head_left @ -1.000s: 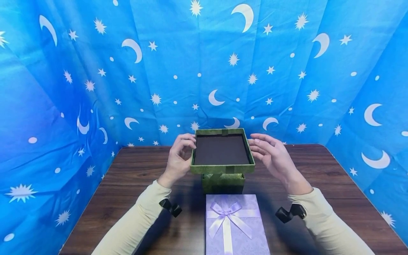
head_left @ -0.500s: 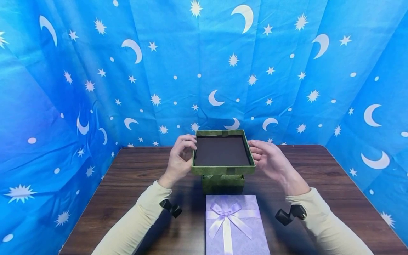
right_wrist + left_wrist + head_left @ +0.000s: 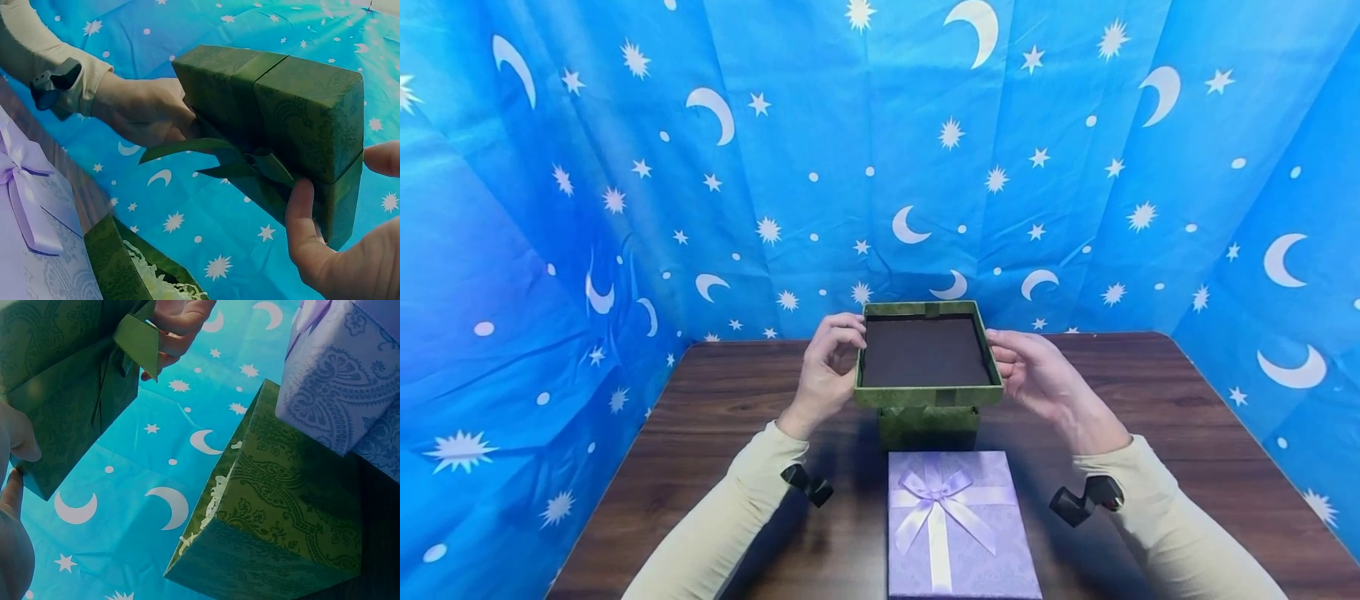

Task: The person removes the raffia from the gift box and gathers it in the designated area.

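A green box lid (image 3: 925, 354) is held up behind the purple box, its dark inside facing me. The wrist views show a green ribbon bow (image 3: 259, 165) on its outer face. My left hand (image 3: 823, 375) grips the lid's left side, fingertips over the rim. At the right side my right hand (image 3: 1045, 379) holds the lid, and the right wrist view has its thumb (image 3: 303, 209) against the bow face and a finger at the edge. Below the lid stands an open green box base (image 3: 287, 506) with pale shredded paper (image 3: 156, 275) inside.
In front of the green base lies a lavender gift box (image 3: 962, 533) topped with a satin bow. The wooden table (image 3: 700, 433) reaches back to a blue cloth backdrop (image 3: 820, 125) printed with moons and stars.
My right hand has moved in to the lid's right edge, its spread fingers drawing together there. The left hand keeps its grip, and the lid has barely shifted.
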### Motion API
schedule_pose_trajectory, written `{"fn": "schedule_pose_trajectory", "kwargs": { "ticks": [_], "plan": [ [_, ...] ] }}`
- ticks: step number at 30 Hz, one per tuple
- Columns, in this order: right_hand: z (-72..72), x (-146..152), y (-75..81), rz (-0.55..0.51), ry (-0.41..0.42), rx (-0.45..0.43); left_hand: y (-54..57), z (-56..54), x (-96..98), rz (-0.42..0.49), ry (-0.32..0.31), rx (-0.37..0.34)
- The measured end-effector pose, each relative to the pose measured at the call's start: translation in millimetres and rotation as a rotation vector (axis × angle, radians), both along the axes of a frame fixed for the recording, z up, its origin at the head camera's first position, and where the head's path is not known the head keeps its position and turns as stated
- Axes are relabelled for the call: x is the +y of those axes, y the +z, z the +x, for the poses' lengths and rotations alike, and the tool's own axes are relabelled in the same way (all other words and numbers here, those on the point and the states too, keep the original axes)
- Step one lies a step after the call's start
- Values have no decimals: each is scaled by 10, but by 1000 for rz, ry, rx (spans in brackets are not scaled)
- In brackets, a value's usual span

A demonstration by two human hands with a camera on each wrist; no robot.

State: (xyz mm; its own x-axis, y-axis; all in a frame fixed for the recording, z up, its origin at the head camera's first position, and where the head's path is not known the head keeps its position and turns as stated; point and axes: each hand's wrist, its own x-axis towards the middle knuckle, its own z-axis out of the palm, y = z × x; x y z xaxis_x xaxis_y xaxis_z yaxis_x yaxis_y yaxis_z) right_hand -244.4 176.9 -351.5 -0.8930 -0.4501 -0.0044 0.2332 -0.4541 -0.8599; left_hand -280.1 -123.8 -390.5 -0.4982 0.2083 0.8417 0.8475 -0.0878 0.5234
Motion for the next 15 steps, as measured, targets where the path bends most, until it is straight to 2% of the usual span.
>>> {"fn": "schedule_pose_trajectory", "kwargs": {
  "ticks": [9, 15],
  "plan": [
    [2, -3, -12, -30, 23, 10, -30, 11, 26, 8, -1, 6],
    [12, -5, -28, -21, 10, 9, -28, 28, 21, 1, 12, 0]
  ]
}}
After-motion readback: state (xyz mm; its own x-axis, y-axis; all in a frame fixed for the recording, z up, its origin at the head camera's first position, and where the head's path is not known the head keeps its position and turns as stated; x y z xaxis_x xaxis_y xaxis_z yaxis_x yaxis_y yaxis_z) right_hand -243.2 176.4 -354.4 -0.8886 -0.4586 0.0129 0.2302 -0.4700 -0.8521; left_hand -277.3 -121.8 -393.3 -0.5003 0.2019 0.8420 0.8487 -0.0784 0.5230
